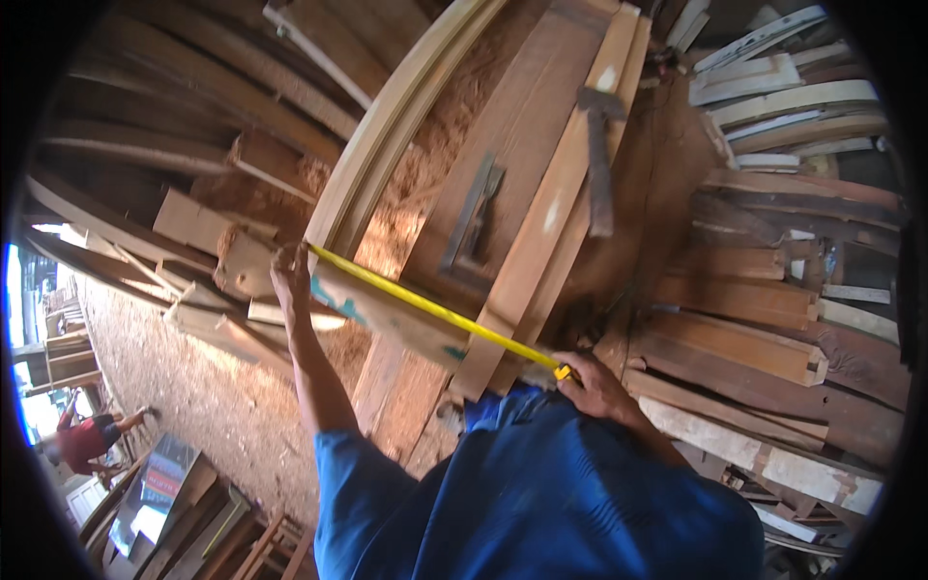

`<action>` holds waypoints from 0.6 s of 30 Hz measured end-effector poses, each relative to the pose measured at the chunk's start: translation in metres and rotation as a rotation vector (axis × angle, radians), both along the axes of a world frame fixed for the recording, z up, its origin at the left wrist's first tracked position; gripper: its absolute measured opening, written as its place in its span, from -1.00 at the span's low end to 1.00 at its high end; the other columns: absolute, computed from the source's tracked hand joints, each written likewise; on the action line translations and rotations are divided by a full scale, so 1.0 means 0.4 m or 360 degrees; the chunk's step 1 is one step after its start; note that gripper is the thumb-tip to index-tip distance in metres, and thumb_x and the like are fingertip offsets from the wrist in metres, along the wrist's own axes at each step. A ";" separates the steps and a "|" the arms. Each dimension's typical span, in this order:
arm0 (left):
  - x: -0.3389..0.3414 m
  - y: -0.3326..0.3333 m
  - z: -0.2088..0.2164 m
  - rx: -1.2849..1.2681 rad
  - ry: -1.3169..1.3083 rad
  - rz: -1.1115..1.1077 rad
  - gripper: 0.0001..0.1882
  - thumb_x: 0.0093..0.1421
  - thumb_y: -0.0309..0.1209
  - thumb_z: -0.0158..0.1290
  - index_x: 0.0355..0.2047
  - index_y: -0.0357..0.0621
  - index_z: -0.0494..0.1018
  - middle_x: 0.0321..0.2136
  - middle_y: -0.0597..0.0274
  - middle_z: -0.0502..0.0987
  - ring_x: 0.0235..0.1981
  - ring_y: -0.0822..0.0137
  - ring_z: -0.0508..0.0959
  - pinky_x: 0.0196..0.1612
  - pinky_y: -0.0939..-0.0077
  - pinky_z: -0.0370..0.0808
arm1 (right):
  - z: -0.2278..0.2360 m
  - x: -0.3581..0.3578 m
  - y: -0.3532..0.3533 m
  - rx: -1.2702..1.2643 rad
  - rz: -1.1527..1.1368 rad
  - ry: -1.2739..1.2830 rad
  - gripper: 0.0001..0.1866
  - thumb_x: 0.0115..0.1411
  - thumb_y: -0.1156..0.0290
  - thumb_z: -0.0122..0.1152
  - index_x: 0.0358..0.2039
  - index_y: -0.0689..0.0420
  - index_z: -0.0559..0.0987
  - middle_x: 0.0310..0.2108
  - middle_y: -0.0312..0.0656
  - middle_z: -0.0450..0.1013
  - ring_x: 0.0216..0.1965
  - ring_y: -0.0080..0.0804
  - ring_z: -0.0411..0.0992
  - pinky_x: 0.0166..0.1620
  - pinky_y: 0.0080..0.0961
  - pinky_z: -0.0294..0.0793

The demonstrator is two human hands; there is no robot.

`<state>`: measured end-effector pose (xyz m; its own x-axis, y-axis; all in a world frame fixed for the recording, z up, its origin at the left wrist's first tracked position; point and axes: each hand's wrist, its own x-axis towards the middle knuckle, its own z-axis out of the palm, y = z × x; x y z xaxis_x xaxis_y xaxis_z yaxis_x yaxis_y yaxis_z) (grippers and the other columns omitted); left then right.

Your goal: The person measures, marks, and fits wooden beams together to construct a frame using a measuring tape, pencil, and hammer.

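A yellow tape measure blade (435,309) is drawn out straight between my two hands, slanting down to the right. My left hand (290,274) is closed on its far-left end, next to the end of a long pale grooved wood strip (338,198). In my right hand (601,389) I grip the yellow and black tape case (564,372), close to my body. Beneath the blade are a board with teal marks (387,311) and the near ends of lighter planks (527,242). The fingers of my right hand are partly hidden behind the case.
A hammer (599,159) lies on the planks beyond the tape. A long dark metal tool (474,217) rests on the brown board (503,126). Stacked lumber (744,309) lines the right; more boards (222,77) lean at left. A person in red (87,445) is far left.
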<state>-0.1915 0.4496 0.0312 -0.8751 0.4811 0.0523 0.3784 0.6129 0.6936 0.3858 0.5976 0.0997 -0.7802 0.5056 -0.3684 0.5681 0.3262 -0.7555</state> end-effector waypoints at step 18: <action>0.873 0.592 0.037 -0.0544 0.0034 -0.0503 -0.02 0.13 0.22 0.17 0.34 -0.24 0.19 0.17 -0.15 0.44 0.20 -0.10 0.44 0.21 0.08 0.38 | 0.000 -0.278 1.113 0.0855 -0.0234 0.0083 -0.30 0.07 0.25 0.46 0.16 0.22 0.37 0.06 0.17 0.46 0.07 0.14 0.46 0.09 -0.06 0.47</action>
